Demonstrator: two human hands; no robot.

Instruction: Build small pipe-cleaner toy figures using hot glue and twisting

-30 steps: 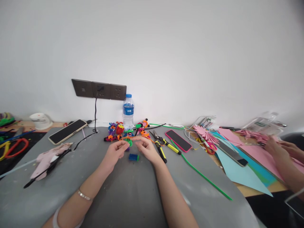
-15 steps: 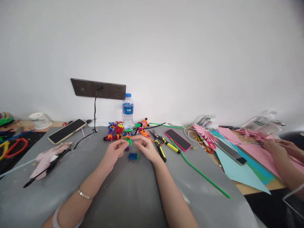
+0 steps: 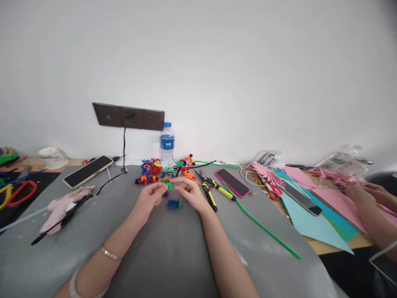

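My left hand (image 3: 151, 195) is closed in a pinch on a small piece of bent pipe cleaner, with a green loop (image 3: 169, 185) and an orange strand (image 3: 162, 179) showing at its fingertips. My right hand (image 3: 192, 193) faces it from the right; its forefinger reaches out along the orange strand, and its thumb stands apart. Just below the hands a small blue roll with a green end (image 3: 173, 204) lies on the grey table cover (image 3: 173, 244). Behind the fingertips are several colourful pipe-cleaner figures (image 3: 156, 166), partly hidden.
Yellow-and-black pliers (image 3: 209, 194), a pink-edged phone (image 3: 232, 182) and a green pipe cleaner (image 3: 266, 231) lie to the right. A water bottle (image 3: 167, 145) stands by the wall. Another person's hands (image 3: 369, 198) work among pink paper. At left are a phone (image 3: 88, 171) and red-and-yellow scissors (image 3: 21, 193).
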